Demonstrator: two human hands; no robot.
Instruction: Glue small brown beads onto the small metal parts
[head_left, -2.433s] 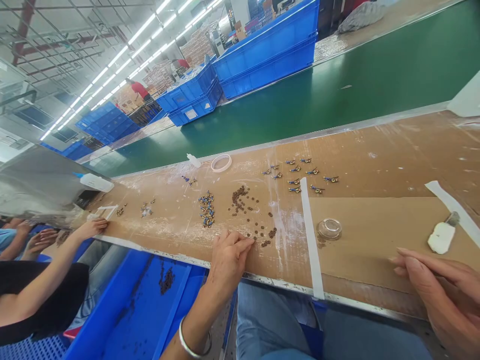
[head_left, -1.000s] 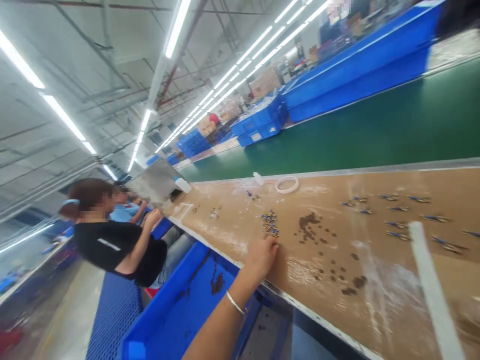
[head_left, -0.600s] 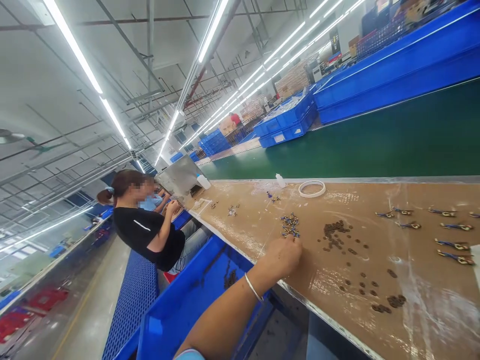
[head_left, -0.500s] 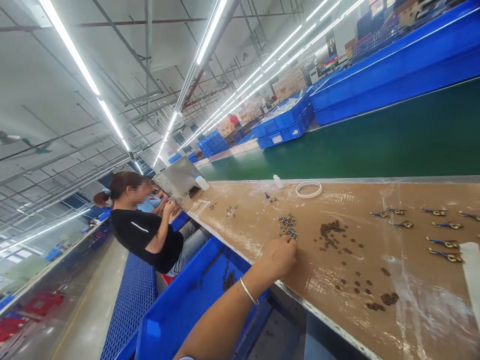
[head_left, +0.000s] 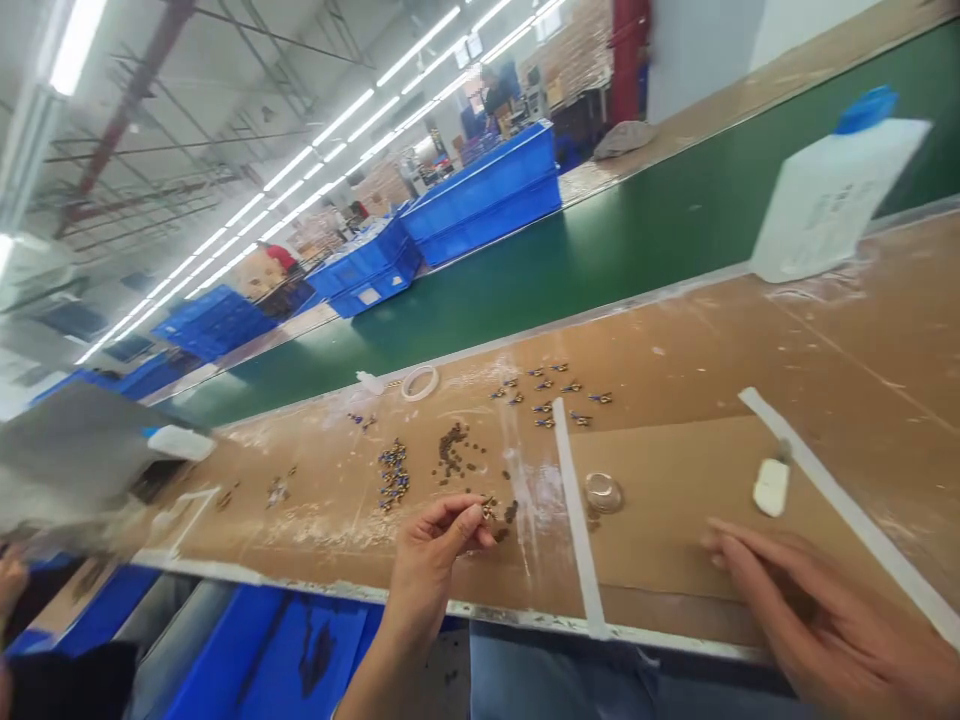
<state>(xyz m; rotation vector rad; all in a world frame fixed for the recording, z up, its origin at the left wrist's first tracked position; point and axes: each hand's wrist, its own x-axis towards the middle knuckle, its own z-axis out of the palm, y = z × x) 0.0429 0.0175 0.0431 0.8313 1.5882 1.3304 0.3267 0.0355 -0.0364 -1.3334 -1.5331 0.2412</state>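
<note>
My left hand [head_left: 439, 550] is closed in a pinch over the table, with a small gold-coloured metal piece [head_left: 488, 508] at its fingertips. Dark brown discs [head_left: 452, 445] lie scattered just beyond it. To its left is a pile of small blue-and-gold metal pieces [head_left: 394, 475]; more of these pieces [head_left: 544, 409] are spread out further back. My right hand [head_left: 832, 620], somewhat blurred, reaches over a brown board [head_left: 667, 540] with fingers stretched out and nothing visible in them. Ahead of it are a small clear round dish [head_left: 603, 492] and a cream-coloured block [head_left: 771, 487].
White tape strips [head_left: 577, 530] edge the board. A white bottle with a blue cap [head_left: 832, 200] stands at the back right. Behind the table runs a green conveyor belt [head_left: 637, 240] with blue crates [head_left: 487, 205] beyond. A tape roll [head_left: 419, 383] lies near the belt. Another person's hand [head_left: 11, 580] shows at left.
The view has swung to the right, bringing the board and my right hand into sight. My left hand has moved from the blue-and-gold pile rightward past the discs, with a small metal piece in its fingers.
</note>
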